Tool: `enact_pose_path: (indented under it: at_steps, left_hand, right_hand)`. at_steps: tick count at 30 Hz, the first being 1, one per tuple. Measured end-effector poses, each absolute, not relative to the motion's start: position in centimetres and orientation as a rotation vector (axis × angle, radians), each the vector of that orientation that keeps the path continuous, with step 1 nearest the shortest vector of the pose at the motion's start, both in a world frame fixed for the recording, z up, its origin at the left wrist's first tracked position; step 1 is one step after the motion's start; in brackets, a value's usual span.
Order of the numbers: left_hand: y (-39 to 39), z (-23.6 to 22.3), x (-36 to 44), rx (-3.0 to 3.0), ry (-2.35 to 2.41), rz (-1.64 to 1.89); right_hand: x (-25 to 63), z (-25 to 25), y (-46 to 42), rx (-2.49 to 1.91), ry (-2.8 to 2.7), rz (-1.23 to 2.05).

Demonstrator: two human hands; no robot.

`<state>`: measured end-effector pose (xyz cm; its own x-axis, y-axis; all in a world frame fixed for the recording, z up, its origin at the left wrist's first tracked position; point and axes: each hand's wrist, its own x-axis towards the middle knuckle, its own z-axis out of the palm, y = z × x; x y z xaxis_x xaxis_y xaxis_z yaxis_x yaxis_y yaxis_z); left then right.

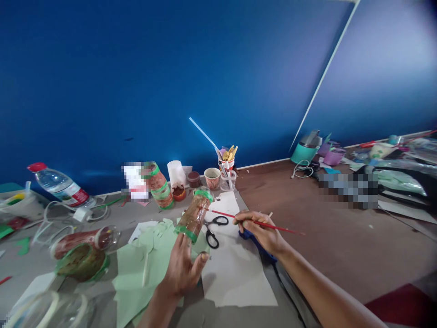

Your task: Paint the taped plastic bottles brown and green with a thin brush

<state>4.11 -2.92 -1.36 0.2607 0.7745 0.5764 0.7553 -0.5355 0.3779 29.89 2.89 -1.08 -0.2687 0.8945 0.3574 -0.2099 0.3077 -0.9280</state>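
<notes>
My left hand (180, 271) holds up a clear plastic cylinder (194, 216), painted brown, with a green band at each end. The fingers are pushed into its near end, while the thumb stands out to the side. A thin red paintbrush (221, 213) is pinched in my right hand (259, 231), its tip at the cylinder's painted side. Black-handled scissors (212, 239) lie on white paper between the hands. Under my right hand is a blue tool (257, 246) with a black cord, partly hidden. Green paper (136, 273) lies left of my left hand.
Another brown-and-green cylinder (159, 184) stands at the back, near a paper cup (212, 178) and a cup of sticks (227, 161). Farther left are a water bottle (61, 184), a white cable and a brown painted ring (82, 262). Clutter lines the right-hand table.
</notes>
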Motion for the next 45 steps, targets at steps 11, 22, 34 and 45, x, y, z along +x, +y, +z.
enact_pose_path:
  at_steps: [11,22,34,45]
  left_hand:
    - [-2.9,-1.8,4.0,2.447,1.498,1.156]
    - [-2.7,-1.8,4.0,2.444,1.494,1.154]
    - [-2.7,-1.5,4.1,2.446,1.495,1.187]
    - [-2.7,-1.6,4.1,2.342,1.458,1.208]
  right_hand:
    - [29.4,-1.0,2.9,-0.660,-1.265,1.292]
    - [29.3,0.3,2.0,-0.591,-1.660,1.066]
    - [29.2,0.4,1.6,-0.581,-1.808,0.834]
    - [29.3,0.5,1.5,-0.574,-1.768,0.919]
